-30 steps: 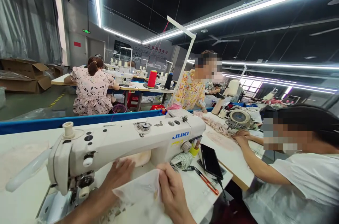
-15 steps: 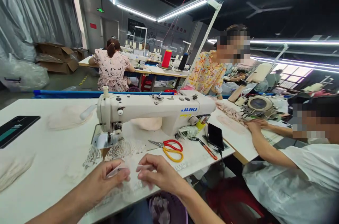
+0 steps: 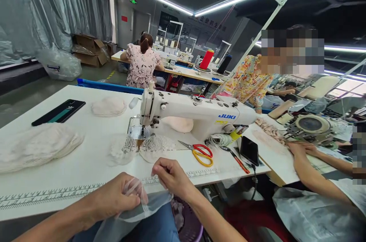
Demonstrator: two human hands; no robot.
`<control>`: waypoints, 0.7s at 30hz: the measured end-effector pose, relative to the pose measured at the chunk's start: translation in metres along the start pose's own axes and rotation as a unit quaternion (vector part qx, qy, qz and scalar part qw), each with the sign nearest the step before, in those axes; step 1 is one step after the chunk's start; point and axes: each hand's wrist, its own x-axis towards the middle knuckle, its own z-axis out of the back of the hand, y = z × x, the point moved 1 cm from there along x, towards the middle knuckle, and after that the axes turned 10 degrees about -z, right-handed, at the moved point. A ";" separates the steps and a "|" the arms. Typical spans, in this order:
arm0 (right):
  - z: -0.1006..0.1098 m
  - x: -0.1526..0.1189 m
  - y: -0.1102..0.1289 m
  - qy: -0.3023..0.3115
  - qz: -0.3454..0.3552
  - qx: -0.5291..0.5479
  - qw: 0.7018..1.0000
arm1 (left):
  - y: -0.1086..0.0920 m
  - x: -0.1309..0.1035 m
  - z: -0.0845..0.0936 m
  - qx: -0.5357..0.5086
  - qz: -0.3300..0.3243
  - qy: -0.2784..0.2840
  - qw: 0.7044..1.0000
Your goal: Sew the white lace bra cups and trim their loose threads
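A thin sheer white fabric (image 3: pixel 143 209) hangs over the table's front edge above the lap. My left hand (image 3: pixel 122 196) is closed on its gathered upper part. Beside it, my right hand (image 3: pixel 171 177) has its fingers pinched together; the fabric passes just under it, and what the fingertips hold is too small to make out. Behind the hands stands a white sewing machine (image 3: pixel 188 114). Lacy white pieces (image 3: pixel 156 144) lie at its needle. Red and yellow scissors (image 3: pixel 201 154) rest right of my right hand.
Stacks of pale fabric (image 3: pixel 42 144) and a dark phone-like slab (image 3: pixel 60 112) lie at the left. A black phone (image 3: pixel 249 151) and an orange-handled tool (image 3: pixel 240 162) are at the right. A co-worker's hands (image 3: pixel 301 148) are at the neighbouring table. A purple basket (image 3: pixel 190 226) stands below.
The view has turned left. The sheer fabric now hangs lower and spreads over the lap. My left hand has closed into a fist, and my right fingers have come together.
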 end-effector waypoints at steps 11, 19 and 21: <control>-0.004 0.010 0.003 0.007 -0.026 0.005 1.000 | 0.003 -0.002 0.014 0.015 -0.025 -0.005 1.000; 0.005 0.023 0.021 0.065 -0.090 -0.072 0.991 | -0.008 0.001 0.068 0.184 -0.104 -0.007 0.977; 0.004 0.031 0.039 -0.022 0.007 -0.073 0.997 | -0.031 0.000 0.092 0.338 -0.164 -0.106 0.921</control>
